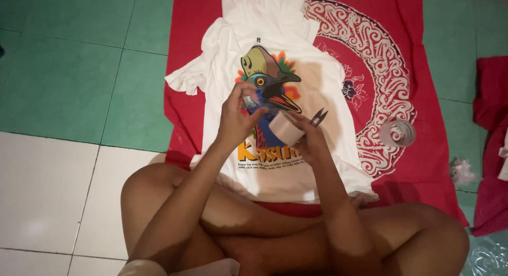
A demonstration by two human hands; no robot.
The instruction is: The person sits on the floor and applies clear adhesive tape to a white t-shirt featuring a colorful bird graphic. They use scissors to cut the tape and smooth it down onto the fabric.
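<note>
The right hand point(312, 141) grips one roll of tape point(286, 128), pale pinkish-beige and smooth, shaped like a short cylinder. Its round axis runs from near right to far left, with one flat face tilted toward the left hand. The same hand also holds one small pair of dark thread snips point(318, 117), whose two blades stick out toward the far right. The left hand point(239, 113) is closed in a pinch, its thumb and fingertips pressed on a small greyish bit just left of the roll; whether that bit is the tape's free end cannot be told.

Both hands hover over one white T-shirt point(323, 80), soft and slightly creased, lying flat with its collar on the far side and its hem on the near side. A colourful bird's head is printed on its chest. Under it lies one red cloth point(423, 59) with a white swirling ring pattern. One clear, glossy tape roll point(398, 133) rests on that cloth, well to the right. The floor point(63, 70) is of green and white tiles.
</note>
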